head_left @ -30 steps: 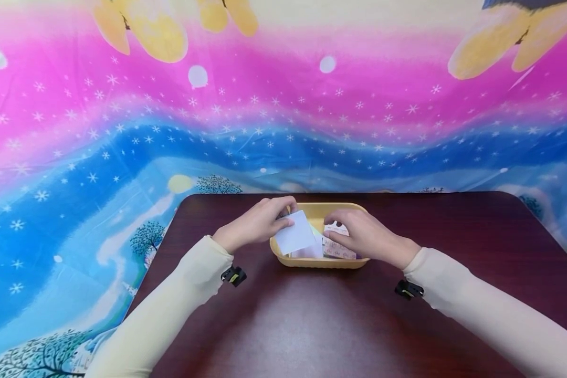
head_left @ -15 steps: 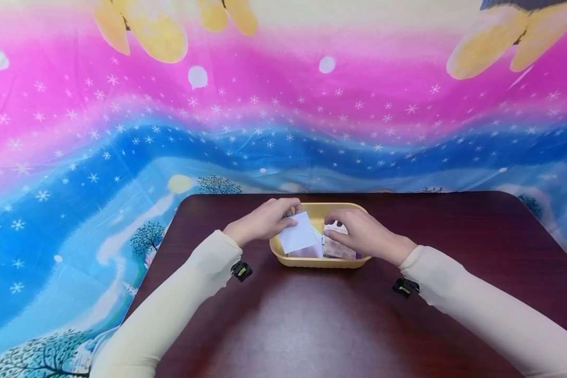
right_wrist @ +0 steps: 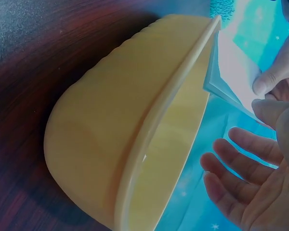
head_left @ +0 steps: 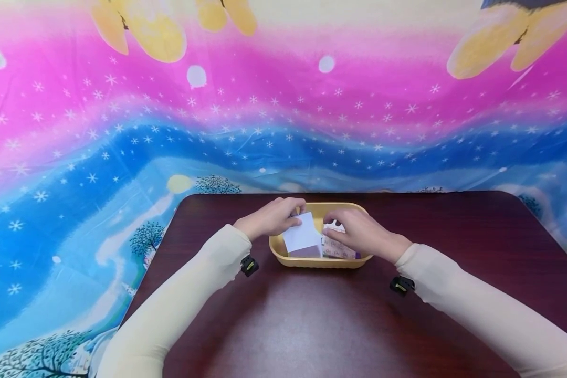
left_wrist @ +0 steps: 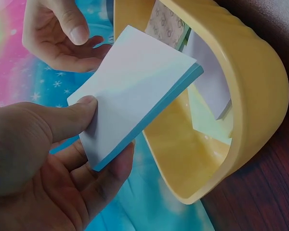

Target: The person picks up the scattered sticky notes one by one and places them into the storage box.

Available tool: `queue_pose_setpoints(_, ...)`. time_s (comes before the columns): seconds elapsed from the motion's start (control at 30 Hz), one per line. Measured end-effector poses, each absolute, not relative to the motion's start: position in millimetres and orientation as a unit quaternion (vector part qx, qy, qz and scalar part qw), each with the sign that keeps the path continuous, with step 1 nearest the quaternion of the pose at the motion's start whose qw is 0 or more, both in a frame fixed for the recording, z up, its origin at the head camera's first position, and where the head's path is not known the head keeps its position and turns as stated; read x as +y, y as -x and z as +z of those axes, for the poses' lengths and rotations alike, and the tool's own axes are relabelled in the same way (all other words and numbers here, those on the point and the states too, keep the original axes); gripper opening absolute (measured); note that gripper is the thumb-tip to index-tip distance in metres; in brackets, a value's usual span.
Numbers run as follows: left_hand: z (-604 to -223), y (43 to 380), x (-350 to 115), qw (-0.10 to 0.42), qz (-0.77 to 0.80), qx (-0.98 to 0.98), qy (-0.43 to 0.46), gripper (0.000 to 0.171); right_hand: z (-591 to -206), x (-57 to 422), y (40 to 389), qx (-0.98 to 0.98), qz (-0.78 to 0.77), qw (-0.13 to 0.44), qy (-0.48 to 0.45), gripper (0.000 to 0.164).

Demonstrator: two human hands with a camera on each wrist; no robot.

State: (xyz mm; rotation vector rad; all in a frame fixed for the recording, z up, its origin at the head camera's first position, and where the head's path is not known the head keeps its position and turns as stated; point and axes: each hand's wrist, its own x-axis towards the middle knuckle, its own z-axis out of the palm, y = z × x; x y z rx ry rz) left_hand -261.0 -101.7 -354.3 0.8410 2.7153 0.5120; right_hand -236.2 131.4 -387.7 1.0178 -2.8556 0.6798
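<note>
Over the left part of a yellow plastic basket (head_left: 318,264), my left hand (head_left: 270,218) pinches a small note pad (left_wrist: 137,82) between thumb and fingers. The pad has a pale top sheet and blue side edges, and it tilts above the basket. My right hand (right_wrist: 250,187) has loosely bent, spread fingers with nothing in them; it hovers over the basket's right half. Beneath it lies a pad with a brownish printed pattern (head_left: 340,249). A lilac pad (left_wrist: 207,79) and a pale yellow-green pad (left_wrist: 202,120) lie inside the basket, partly hidden by the rim.
The basket stands near the far edge of a dark reddish-brown table (head_left: 307,325). Behind the table hangs a pink and blue cloth (head_left: 283,105) printed with snowflakes. A small black camera is strapped at each wrist.
My left hand has moved right with the note pad, further over the basket, covering more of the pads below. My right hand has barely shifted.
</note>
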Motion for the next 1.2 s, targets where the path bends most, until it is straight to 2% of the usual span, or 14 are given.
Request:
queue_pose_setpoints(0.8,-369,273,-87,0.178,0.126,0.931,-0.293,0.021,-396,130,245,-0.921,0.205,0.027,-0.329,0.024)
queue_pose_setpoints(1.2,-382,280,-81,0.173,0.095,0.935,-0.295,0.015,-395,130,242,-0.918,0.215,0.028,-0.332,0.022)
